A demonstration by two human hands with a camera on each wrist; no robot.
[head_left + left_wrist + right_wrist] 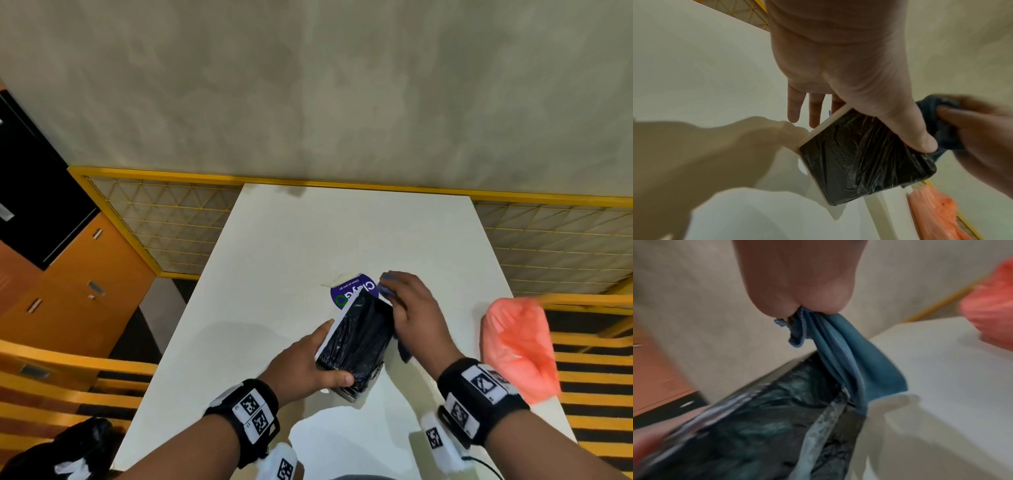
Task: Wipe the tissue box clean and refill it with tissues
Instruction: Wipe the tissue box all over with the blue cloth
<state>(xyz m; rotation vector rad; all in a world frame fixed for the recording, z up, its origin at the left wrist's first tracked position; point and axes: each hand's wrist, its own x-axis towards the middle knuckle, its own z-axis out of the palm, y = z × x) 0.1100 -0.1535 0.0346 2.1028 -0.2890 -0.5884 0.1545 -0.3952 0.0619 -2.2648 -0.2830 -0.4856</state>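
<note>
White table (274,240); tissue box (359,342) between left-hand fingers (322,334).

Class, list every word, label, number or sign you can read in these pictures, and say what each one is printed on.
"Clean as you go": small white words on the round purple sticker lying on the table.
Larger white letters beside them start "Cl"; the rest is hidden by the right hand.
The black-and-white square code markers on the wristbands carry tiny characters too small to read.
Nothing readable shows on the tissue box, or in either wrist view.
</note>
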